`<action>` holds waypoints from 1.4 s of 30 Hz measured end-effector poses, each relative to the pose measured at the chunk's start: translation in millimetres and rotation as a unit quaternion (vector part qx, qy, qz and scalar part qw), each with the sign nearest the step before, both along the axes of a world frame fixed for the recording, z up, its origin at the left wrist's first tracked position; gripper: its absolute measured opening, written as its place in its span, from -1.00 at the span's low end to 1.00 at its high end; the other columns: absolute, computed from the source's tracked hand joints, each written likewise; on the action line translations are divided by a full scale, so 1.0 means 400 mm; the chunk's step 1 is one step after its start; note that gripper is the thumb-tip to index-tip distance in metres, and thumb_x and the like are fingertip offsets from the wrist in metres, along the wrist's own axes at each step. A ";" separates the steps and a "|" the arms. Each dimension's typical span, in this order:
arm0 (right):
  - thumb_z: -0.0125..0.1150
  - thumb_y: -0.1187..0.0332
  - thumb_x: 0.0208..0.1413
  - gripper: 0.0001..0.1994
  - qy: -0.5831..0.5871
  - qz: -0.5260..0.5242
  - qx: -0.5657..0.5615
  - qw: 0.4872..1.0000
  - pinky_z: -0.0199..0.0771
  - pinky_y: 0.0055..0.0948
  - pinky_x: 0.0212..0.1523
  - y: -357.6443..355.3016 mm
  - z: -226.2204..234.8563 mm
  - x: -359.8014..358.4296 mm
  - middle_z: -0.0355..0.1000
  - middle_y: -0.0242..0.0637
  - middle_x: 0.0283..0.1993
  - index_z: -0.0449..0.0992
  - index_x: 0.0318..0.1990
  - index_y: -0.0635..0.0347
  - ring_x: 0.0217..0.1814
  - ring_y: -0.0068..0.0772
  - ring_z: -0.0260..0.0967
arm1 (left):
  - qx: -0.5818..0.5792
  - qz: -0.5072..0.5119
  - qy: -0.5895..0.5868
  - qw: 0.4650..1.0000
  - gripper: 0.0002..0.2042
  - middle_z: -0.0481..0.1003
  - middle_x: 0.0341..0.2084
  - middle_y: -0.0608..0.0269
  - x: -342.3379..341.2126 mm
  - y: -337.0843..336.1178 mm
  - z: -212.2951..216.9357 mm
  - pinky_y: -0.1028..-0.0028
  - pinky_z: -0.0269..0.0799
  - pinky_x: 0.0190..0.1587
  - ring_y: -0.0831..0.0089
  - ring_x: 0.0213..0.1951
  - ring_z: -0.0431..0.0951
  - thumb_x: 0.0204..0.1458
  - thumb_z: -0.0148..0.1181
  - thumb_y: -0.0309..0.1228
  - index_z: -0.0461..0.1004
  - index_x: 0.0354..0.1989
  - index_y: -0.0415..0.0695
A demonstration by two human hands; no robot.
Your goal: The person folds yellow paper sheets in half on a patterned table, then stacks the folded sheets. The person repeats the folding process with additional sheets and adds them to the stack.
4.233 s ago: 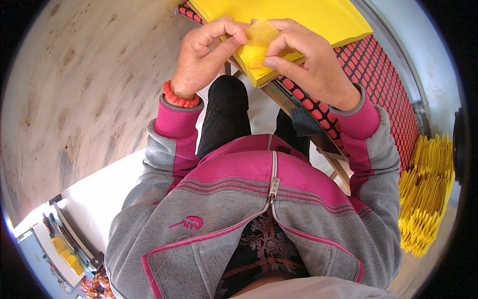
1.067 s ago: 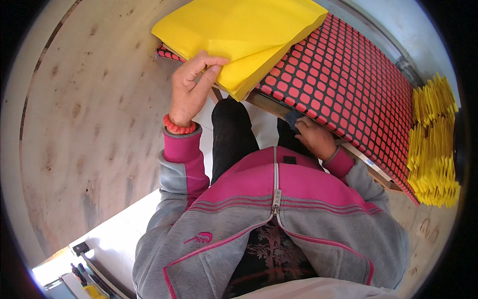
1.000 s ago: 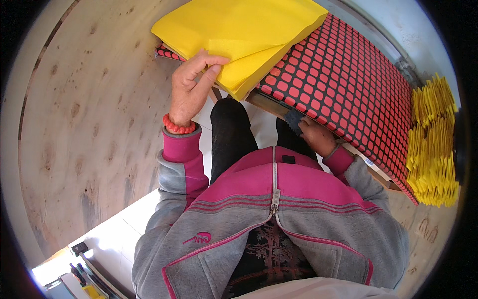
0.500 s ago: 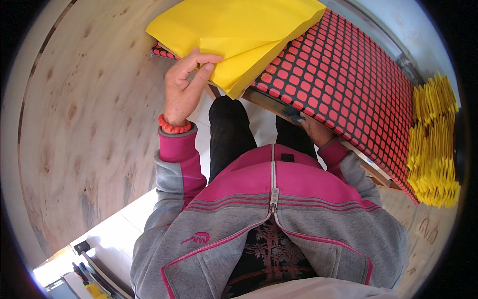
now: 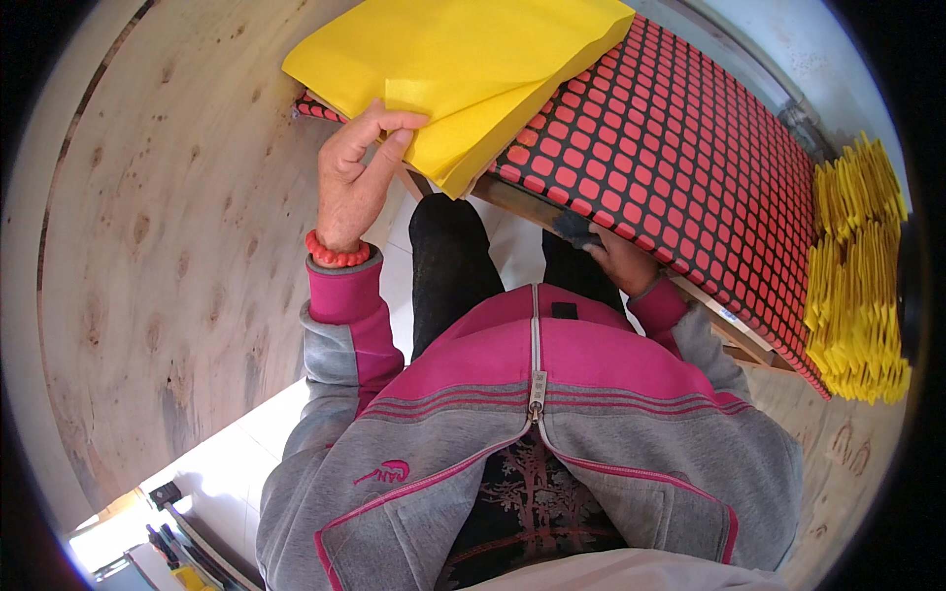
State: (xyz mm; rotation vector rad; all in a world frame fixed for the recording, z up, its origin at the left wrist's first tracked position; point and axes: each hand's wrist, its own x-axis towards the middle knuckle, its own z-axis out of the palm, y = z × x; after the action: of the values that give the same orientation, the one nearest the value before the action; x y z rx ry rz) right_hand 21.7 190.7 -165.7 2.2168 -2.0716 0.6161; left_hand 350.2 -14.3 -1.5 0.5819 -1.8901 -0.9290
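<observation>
At the far side lies a thick stack of yellow sheets (image 5: 463,44), felt-like or papery. My left hand (image 5: 357,177), with a red beaded bracelet (image 5: 337,250) at its wrist, pinches the near corner of the top sheet between thumb and fingers. That corner is lifted and folded back a little. Beneath the stack is a board or tabletop covered in black cloth with red rounded squares (image 5: 641,148). My right hand (image 5: 625,260) is low at its near edge, beside a small dark blue-grey thing (image 5: 574,227) I cannot identify. The cover's edge hides part of that hand's fingers.
Bundles of folded yellow pieces (image 5: 855,286) stand at the right end of the patterned cover. A pale wooden board (image 5: 168,246) fills the left side. Pens and a yellow item (image 5: 187,576) sit at the lower left. My knees are under the table's near edge.
The view has shifted slightly. My left hand keeps its pinch on the sheet's corner, and my right hand remains at the table's edge.
</observation>
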 end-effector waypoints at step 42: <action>0.49 0.52 -0.05 -0.57 -0.147 0.497 -0.178 0.836 0.53 -0.26 -0.39 -0.298 0.535 0.252 0.59 -0.18 -0.20 0.45 -0.01 0.16 -0.33 -0.16 0.56 | -0.140 -0.013 0.011 0.990 -0.88 0.57 -0.32 0.09 -0.026 -0.017 0.004 0.28 0.47 -0.15 0.09 -0.23 0.57 0.14 0.21 -0.60 0.58 -0.19 -0.14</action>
State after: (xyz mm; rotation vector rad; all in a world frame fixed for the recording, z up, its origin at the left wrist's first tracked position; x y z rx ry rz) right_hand 122.4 71.4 48.4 2.9155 -0.5565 1.3051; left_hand 339.7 -21.1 0.2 0.3764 -1.9676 -0.6665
